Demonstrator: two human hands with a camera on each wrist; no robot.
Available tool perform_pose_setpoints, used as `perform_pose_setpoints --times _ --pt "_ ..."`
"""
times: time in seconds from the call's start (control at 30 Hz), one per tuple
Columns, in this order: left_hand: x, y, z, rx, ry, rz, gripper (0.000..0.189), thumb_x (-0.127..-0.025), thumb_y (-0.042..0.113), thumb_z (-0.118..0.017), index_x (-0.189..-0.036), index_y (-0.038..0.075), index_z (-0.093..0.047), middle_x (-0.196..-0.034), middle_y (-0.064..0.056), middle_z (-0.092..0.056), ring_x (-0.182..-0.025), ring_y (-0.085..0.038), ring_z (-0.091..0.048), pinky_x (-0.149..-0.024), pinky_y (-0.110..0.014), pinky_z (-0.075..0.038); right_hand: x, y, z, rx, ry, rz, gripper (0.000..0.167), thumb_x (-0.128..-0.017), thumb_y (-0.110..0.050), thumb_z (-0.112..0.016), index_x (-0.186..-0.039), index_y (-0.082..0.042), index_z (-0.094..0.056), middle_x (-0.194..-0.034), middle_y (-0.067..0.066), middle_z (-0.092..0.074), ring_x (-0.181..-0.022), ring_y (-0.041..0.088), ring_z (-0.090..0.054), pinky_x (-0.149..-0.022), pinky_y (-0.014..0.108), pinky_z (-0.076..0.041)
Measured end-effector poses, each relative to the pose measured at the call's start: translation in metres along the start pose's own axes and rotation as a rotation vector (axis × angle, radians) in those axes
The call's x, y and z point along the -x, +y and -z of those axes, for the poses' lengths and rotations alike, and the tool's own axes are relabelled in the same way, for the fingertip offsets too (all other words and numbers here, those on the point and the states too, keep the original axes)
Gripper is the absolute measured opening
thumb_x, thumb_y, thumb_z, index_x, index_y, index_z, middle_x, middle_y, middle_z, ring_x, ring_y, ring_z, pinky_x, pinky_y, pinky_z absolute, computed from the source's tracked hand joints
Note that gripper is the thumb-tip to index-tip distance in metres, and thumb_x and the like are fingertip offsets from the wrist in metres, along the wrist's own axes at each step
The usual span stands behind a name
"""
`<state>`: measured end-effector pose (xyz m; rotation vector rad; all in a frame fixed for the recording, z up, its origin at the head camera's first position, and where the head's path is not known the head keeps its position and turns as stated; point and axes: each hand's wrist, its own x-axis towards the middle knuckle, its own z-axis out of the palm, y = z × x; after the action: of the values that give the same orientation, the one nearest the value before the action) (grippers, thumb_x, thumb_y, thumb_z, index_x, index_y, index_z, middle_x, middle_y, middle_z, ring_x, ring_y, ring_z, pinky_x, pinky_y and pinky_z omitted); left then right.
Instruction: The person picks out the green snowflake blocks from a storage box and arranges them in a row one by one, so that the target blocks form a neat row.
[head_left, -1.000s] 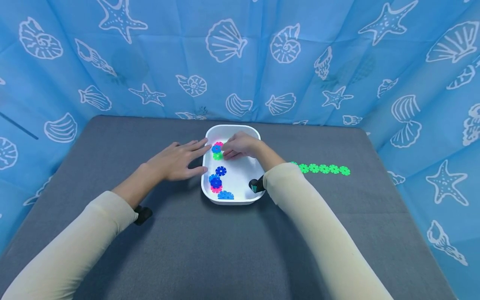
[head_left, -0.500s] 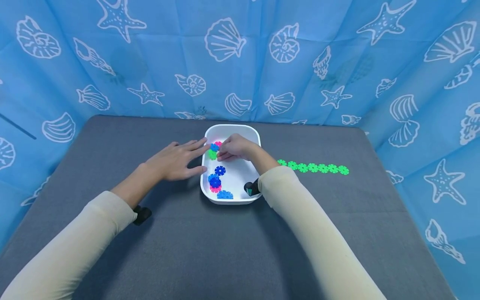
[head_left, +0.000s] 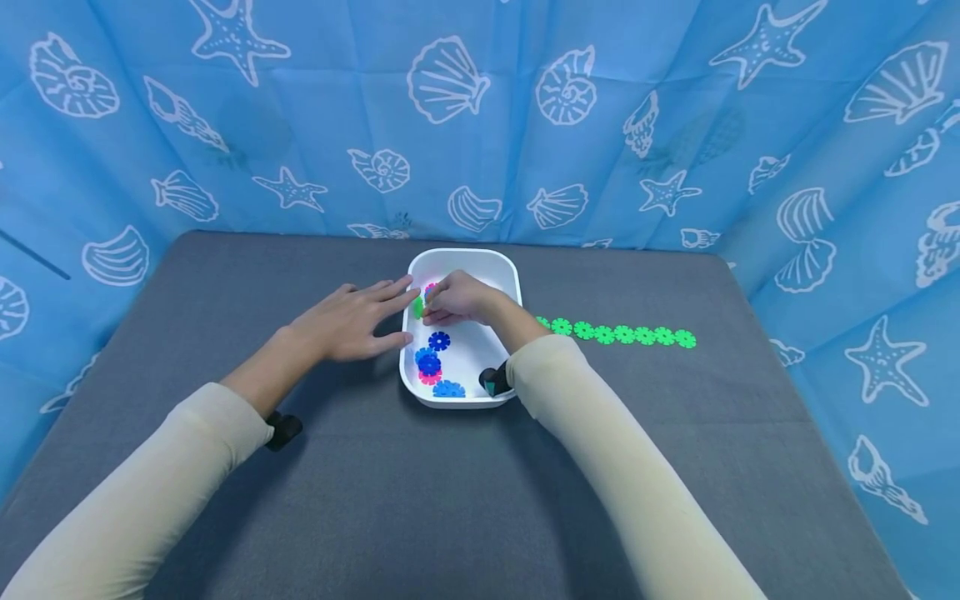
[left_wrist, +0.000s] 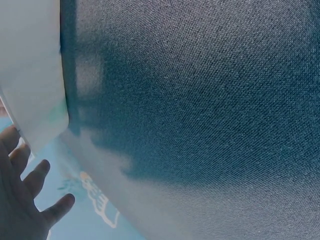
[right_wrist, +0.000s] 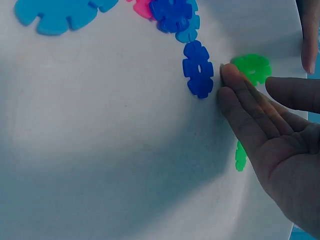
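A white tray [head_left: 472,354] stands on the table with snowflake discs along its left side. My right hand [head_left: 467,298] reaches into it, fingers fairly straight, thumb apart. In the right wrist view, a green snowflake disc [right_wrist: 254,68] sits right at the fingertips and thumb, tilted against the tray's left wall. Another green piece [right_wrist: 240,157] shows partly behind the hand. Dark blue discs [head_left: 429,364], a pink disc [head_left: 430,378] and light blue discs [head_left: 449,389] lie nearer the front. My left hand [head_left: 356,323] spreads its fingers, fingertips at the left rim.
A row of several green snowflake discs [head_left: 624,334] lies on the grey table [head_left: 420,492] right of the tray, its left end behind the right forearm. A blue shell-print curtain [head_left: 495,150] hangs behind the table.
My right hand has moved left inside the tray, and the green disc at its fingertips has slid left and tipped up against the wall. My left hand has stayed at the rim.
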<state>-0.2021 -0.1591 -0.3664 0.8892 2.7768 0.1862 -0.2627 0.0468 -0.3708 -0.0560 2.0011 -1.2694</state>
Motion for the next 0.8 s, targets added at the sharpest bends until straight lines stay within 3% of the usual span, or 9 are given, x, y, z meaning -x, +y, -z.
perform_pose_setpoints --times 0.3,0.6,0.8 --pt "-0.0002 -0.0005 -0.0002 0.005 -0.002 -0.009 0.077 -0.098 0.059 -0.048 -0.159 0.019 -0.024 -0.166 -0.006 -0.014 -0.149 -0.037 -0.022 -0.109 -0.071 -0.022 -0.0007 -0.0017 -0.0022 0.021 -0.011 -0.003 0.037 -0.101 -0.002 -0.053 -0.136 0.008 -0.052 -0.114 0.022 -0.069 -0.109 0.029 -0.068 -0.096 0.035 -0.053" --pt "-0.0009 -0.0006 0.0003 -0.001 -0.015 -0.013 0.077 -0.098 0.06 -0.046 -0.16 0.019 -0.023 -0.167 -0.006 -0.012 -0.149 -0.036 -0.021 -0.109 -0.072 -0.022 -0.006 -0.0003 -0.0024 0.014 0.011 -0.006 0.033 -0.103 -0.017 -0.057 -0.126 0.006 -0.062 -0.112 0.019 -0.071 -0.107 0.027 -0.069 -0.095 0.035 -0.053" --pt "-0.0001 -0.0012 0.0002 0.001 -0.012 -0.019 0.077 -0.098 0.059 -0.046 -0.16 0.018 -0.023 -0.166 -0.006 -0.013 -0.149 -0.036 -0.021 -0.109 -0.071 -0.022 -0.0089 0.0001 -0.0053 0.027 0.048 -0.005 0.031 -0.101 -0.018 -0.061 -0.122 0.004 -0.064 -0.109 0.017 -0.072 -0.102 0.026 -0.071 -0.091 0.034 -0.055"
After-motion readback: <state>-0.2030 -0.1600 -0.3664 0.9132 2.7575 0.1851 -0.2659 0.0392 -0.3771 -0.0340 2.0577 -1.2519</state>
